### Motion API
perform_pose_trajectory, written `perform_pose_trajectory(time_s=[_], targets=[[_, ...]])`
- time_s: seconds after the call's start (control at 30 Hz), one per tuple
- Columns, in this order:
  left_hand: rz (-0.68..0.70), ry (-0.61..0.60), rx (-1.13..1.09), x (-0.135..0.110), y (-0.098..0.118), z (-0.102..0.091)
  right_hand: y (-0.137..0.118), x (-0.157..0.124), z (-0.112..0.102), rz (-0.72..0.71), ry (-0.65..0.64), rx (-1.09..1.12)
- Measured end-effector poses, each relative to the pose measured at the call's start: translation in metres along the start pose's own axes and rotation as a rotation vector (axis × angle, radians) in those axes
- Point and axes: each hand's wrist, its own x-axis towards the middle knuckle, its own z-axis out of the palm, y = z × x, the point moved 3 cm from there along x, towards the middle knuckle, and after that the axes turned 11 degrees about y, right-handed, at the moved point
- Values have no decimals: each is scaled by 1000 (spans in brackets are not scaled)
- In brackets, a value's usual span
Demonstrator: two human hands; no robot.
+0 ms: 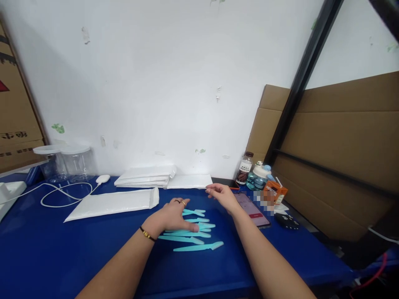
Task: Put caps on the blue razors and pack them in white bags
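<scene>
Several turquoise eyebrow razors [199, 247] lie side by side on the blue table, roughly parallel. My left hand [173, 216] rests over their left part, thumb stretched across them and apart from the fingers, so some handles are hidden. It does not visibly grip any. Behind the razors, my right hand [222, 196] hovers with loosely bent fingers and the thumb slightly apart. Its fingertips are close to the edge of a flat white packet [190, 181] by the wall; whether they touch it I cannot tell. Nothing shows in that hand.
A padded white mailer [115, 204] lies left, before a stack of white mailers [143, 176]. Two clear jars [77, 164] and a white cable [67, 204] are further left. A phone [254, 209], dark-capped bottle [244, 168], blue bottle [257, 179], orange carton [276, 192] and black object [286, 221] stand right.
</scene>
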Motion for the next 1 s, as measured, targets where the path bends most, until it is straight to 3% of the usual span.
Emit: perform_pose_trajectory(time_s=[0.1, 0.23, 0.37, 0.5, 0.77, 0.9, 1.0], targets=[[48, -125, 113, -9, 17, 3, 2, 3, -4, -4, 32, 13], [73, -62, 249, -14, 44, 4, 6, 5, -4, 14, 29, 25], [14, -7, 392, -12, 58, 9, 5, 4, -4, 30, 10, 46], [-29, 40, 492, -5, 58, 20, 6, 3, -1, 37, -16, 52], [-28, -14, 501, 3, 55, 23, 15, 3, 13, 1, -99, -1], [-48, 51, 478, 0, 51, 26, 7, -1, 13, 31, -108, 41], [-100, 120, 437, 3, 44, 24, -10, -7, 11, -4, -124, 193]])
